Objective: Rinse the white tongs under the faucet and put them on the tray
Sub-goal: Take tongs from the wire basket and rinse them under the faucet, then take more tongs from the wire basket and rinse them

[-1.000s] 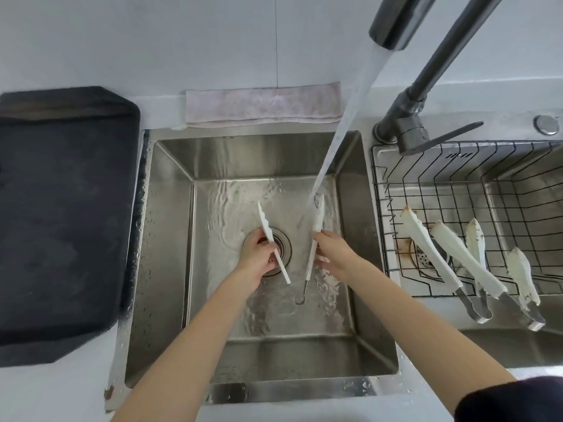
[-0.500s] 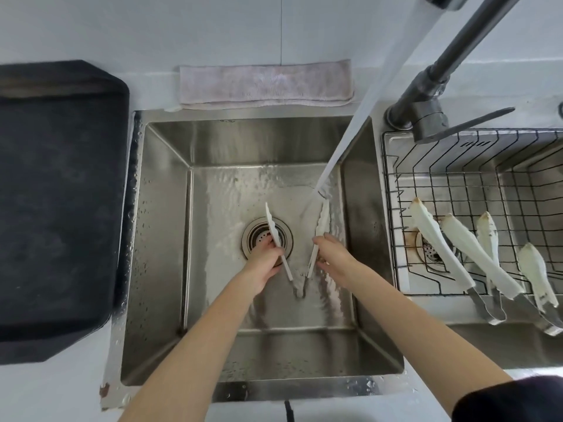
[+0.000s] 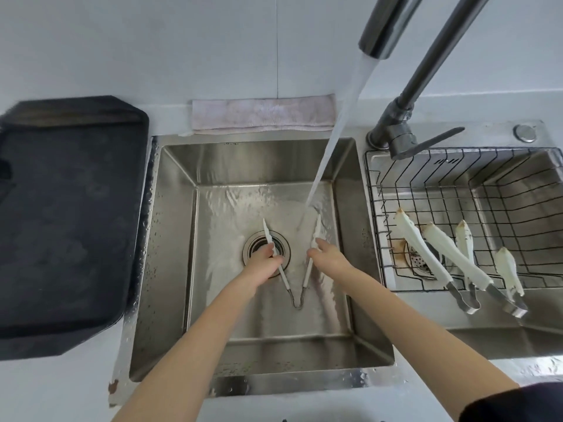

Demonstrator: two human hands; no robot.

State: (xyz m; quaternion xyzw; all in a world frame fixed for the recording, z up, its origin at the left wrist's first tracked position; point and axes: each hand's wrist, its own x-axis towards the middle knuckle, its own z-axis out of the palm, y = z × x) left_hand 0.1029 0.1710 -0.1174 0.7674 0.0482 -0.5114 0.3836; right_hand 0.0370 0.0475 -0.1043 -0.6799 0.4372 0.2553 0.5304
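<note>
A folded pale cloth [image 3: 264, 114] lies along the white wall [image 3: 182, 41] behind the steel sink [image 3: 170, 239]. To the right, a black wire rack [image 3: 493, 184] sits in a second basin, where four stained white utensils [image 3: 447, 254] lean against its front edge. A round metal cap [image 3: 524, 132] sits near the corner.

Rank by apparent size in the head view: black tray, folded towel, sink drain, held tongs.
1. black tray
2. folded towel
3. held tongs, spread open
4. sink drain, partly hidden
</note>
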